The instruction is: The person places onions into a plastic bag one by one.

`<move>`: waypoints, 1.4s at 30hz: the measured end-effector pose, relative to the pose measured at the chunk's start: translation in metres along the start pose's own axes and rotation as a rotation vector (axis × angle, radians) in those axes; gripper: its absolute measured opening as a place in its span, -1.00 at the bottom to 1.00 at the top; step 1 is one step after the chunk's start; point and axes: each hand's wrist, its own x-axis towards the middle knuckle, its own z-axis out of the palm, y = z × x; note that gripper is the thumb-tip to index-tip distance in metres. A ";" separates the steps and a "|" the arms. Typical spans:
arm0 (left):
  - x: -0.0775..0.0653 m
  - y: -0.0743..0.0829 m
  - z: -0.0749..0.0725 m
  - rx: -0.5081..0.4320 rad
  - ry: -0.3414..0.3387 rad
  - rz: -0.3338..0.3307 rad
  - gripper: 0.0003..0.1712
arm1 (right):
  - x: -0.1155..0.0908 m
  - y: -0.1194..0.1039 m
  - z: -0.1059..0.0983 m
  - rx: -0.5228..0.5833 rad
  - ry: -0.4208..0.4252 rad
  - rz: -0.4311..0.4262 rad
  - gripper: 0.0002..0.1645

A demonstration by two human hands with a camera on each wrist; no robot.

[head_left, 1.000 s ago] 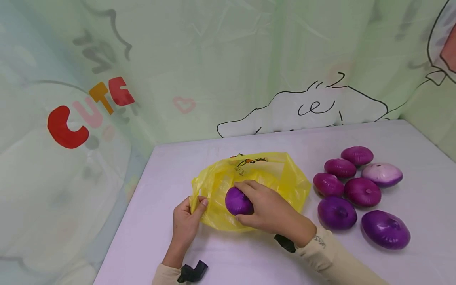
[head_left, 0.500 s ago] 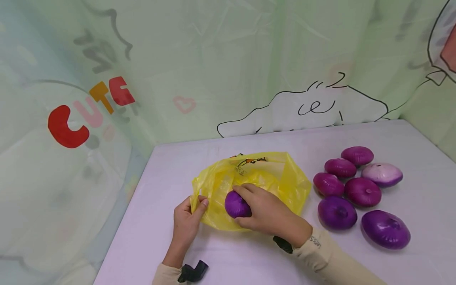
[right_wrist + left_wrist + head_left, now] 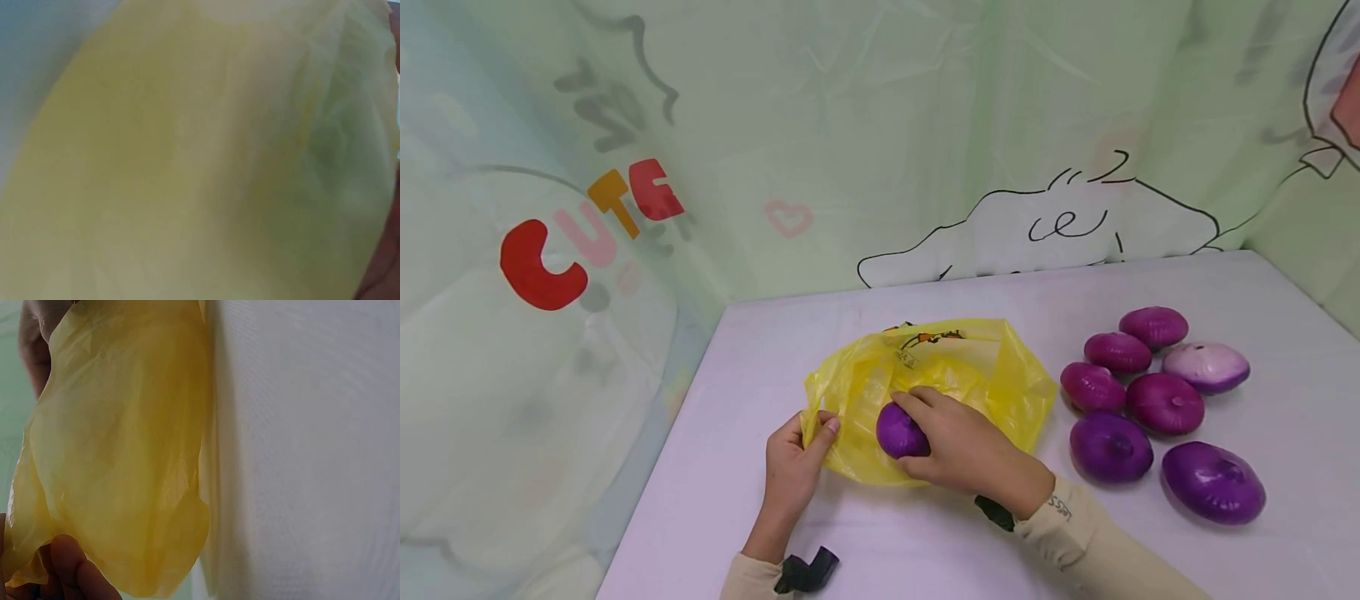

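Note:
A yellow plastic bag [image 3: 1018, 392] lies on the table with its mouth spread toward me. My left hand [image 3: 796, 462] pinches the left edge of its rim between thumb and fingers. Over the bag's mouth, my right hand [image 3: 962, 442] grips a shiny purple onion [image 3: 901, 432], fingers on top and thumb below. The left wrist view shows the bag's thin side [image 3: 125, 444] hanging beside the fingers [image 3: 67, 556] that hold it. In the right wrist view the bag film [image 3: 187, 156] fills most of the picture and hides the onion.
Several more purple onions [image 3: 1111, 447] sit in a cluster to the right of the bag, one of them pale pink on top [image 3: 1204, 365]. The white table [image 3: 760, 333] ends at a printed green curtain [image 3: 820, 150] behind and at the left.
My right hand has dipped slightly toward me with the onion over the bag's mouth, then stayed almost still. The left hand keeps its pinch on the rim.

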 end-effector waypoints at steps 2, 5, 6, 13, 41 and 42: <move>0.000 0.000 0.000 -0.001 0.001 0.002 -0.87 | 0.000 0.001 0.001 -0.002 -0.003 0.002 -0.10; 0.000 0.000 0.000 0.000 0.003 0.003 -0.88 | 0.001 0.001 0.003 -0.005 -0.005 0.002 -0.11; 0.000 0.000 0.000 0.001 0.003 0.003 -0.88 | 0.001 0.002 0.003 -0.006 -0.004 0.001 -0.11; 0.000 0.000 0.000 0.010 0.001 0.003 -0.88 | 0.002 0.004 0.007 -0.012 -0.006 -0.003 -0.10; -0.001 0.001 0.000 0.009 -0.010 0.000 -0.86 | -0.001 0.005 0.011 -0.044 -0.011 -0.017 -0.17; 0.000 0.000 0.000 0.011 -0.010 0.001 -0.87 | -0.001 0.005 0.010 -0.043 -0.011 -0.017 -0.17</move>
